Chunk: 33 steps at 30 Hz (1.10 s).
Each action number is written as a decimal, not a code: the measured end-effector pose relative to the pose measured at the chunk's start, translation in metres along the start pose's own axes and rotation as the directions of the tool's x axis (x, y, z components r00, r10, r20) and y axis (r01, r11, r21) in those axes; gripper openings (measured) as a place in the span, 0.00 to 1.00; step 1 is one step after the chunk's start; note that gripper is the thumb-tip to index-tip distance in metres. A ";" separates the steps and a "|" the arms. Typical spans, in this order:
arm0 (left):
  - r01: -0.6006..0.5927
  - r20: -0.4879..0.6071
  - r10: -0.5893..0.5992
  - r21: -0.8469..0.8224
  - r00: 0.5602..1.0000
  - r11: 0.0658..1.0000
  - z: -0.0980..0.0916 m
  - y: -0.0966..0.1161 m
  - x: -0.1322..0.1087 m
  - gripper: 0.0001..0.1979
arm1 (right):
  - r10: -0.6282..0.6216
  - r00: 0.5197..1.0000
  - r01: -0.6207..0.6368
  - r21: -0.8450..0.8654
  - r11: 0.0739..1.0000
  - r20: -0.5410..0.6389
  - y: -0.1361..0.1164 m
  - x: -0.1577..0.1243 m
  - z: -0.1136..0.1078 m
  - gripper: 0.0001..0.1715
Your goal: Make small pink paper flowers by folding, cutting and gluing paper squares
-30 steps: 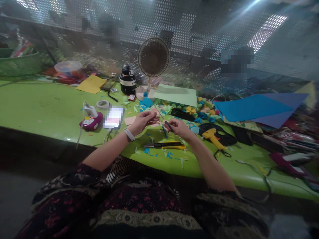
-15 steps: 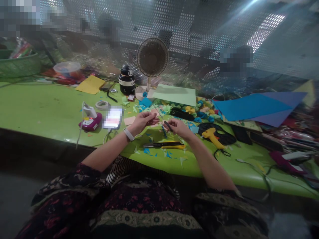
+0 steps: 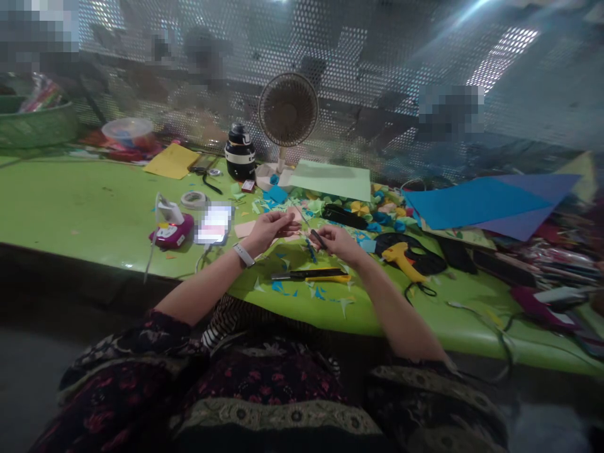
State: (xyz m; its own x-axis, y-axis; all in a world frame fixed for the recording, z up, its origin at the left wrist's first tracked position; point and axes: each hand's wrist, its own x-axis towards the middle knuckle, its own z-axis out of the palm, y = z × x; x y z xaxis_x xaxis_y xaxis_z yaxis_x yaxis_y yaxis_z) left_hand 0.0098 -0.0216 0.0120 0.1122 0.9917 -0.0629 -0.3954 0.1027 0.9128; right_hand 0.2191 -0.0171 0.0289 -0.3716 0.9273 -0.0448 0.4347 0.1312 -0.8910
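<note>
My left hand, with a white wristband, is held over the green table with its fingers curled, pinching a small pale piece I cannot make out. My right hand is closed round a thin dark tool whose tip points toward the left hand. The two hands are close together, a little apart. Scissors with yellow and black handles lie on the table just in front of them, among blue and green paper scraps.
A small fan, a dark jar, a tape roll, a pink device, a yellow glue gun, blue paper sheets, a light green sheet and folded paper pieces crowd the table. A mesh screen stands behind.
</note>
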 end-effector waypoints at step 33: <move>-0.032 0.017 0.031 0.025 0.999 0.999 -0.004 -0.002 0.000 0.15 | 0.009 1.000 -0.010 0.024 1.000 0.021 -0.006 -0.003 -0.003 0.38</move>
State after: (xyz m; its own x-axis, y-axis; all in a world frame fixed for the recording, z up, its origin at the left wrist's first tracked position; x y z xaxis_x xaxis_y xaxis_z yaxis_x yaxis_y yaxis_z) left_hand 0.0073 -0.0212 0.0088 0.1152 0.9930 -0.0275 -0.3754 0.0692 0.9243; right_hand 0.2200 -0.0198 0.0359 -0.3850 0.9208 -0.0624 0.4182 0.1138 -0.9012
